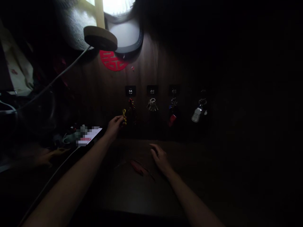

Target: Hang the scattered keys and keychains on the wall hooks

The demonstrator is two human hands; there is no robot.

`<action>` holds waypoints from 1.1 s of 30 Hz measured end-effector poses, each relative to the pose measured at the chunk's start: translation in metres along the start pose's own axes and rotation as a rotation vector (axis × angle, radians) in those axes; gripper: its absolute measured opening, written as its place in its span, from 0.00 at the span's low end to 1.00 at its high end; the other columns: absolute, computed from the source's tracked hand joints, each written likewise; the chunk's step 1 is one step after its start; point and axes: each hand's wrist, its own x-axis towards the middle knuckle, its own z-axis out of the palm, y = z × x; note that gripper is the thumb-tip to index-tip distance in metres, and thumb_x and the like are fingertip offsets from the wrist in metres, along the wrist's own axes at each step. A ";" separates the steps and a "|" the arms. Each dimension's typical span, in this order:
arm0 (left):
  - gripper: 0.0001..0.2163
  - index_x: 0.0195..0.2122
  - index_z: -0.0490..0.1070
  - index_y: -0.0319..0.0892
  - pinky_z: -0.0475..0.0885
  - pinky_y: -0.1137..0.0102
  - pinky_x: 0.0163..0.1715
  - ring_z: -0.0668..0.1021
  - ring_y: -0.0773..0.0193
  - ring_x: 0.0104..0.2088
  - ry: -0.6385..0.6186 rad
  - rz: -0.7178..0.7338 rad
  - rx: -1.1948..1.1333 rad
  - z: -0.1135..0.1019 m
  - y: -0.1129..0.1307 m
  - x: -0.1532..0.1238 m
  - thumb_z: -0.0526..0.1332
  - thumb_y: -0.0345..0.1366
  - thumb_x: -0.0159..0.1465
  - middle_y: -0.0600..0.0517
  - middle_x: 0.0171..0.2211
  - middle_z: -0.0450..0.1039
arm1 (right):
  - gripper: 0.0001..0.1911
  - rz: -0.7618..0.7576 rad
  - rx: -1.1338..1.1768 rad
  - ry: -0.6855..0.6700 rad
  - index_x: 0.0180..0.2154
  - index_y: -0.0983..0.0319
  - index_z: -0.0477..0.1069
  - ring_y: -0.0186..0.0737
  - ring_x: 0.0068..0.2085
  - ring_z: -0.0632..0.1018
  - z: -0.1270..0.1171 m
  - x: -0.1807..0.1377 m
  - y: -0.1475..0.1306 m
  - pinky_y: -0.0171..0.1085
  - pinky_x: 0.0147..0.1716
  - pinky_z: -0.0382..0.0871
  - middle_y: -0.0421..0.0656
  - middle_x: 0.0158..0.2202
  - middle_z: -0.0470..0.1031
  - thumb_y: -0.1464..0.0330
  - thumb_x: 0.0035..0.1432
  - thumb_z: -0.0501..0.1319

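My left hand [115,123] is raised in front of the dark wooden panel, its fingertips pinched on a yellow braided cord loop [124,112]. Close beside it, a bunch with red and yellow bits [131,103] hangs from the leftmost hook. Further right along the row hang a ring of keys [152,105], keys with a red tag [172,118] and a silver-grey fob [197,114]. My right hand [161,157] holds nothing; thumb and forefinger are apart above the dark surface. Near it lies a dim reddish object [137,167] of unclear kind.
A lit round lamp head [100,37] with a white cable [63,71] juts in at upper left. Behind it are a grey-white rounded device [125,34] and a red paper cutting [113,61]. White paper [93,135] lies left. The right side is dark.
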 end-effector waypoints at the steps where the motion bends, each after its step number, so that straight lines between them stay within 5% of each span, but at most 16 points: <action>1: 0.12 0.31 0.73 0.39 0.67 0.78 0.26 0.72 0.74 0.25 0.013 0.038 0.015 0.001 0.005 0.006 0.67 0.38 0.47 0.53 0.31 0.75 | 0.14 -0.004 0.002 0.001 0.44 0.60 0.68 0.40 0.45 0.75 0.000 0.000 0.000 0.38 0.45 0.68 0.46 0.43 0.75 0.68 0.57 0.50; 14: 0.10 0.32 0.76 0.38 0.68 0.72 0.34 0.76 0.63 0.34 0.156 0.439 0.461 0.041 0.037 0.051 0.63 0.38 0.50 0.50 0.31 0.78 | 0.14 -0.012 0.012 0.004 0.44 0.59 0.68 0.40 0.45 0.75 0.003 -0.001 0.005 0.39 0.44 0.68 0.45 0.42 0.75 0.69 0.57 0.50; 24: 0.07 0.29 0.77 0.40 0.67 0.73 0.33 0.77 0.61 0.34 0.230 0.269 0.812 0.044 0.033 0.057 0.63 0.34 0.49 0.49 0.32 0.78 | 0.15 0.002 0.020 -0.012 0.45 0.59 0.68 0.39 0.45 0.75 0.001 -0.001 0.002 0.39 0.45 0.68 0.45 0.43 0.74 0.70 0.57 0.50; 33: 0.12 0.37 0.73 0.40 0.67 0.70 0.39 0.76 0.61 0.38 0.168 0.340 0.671 0.039 0.004 0.044 0.61 0.32 0.50 0.50 0.36 0.76 | 0.14 -0.005 0.004 -0.011 0.44 0.60 0.68 0.40 0.44 0.75 0.001 -0.001 0.003 0.39 0.44 0.68 0.45 0.42 0.75 0.70 0.56 0.50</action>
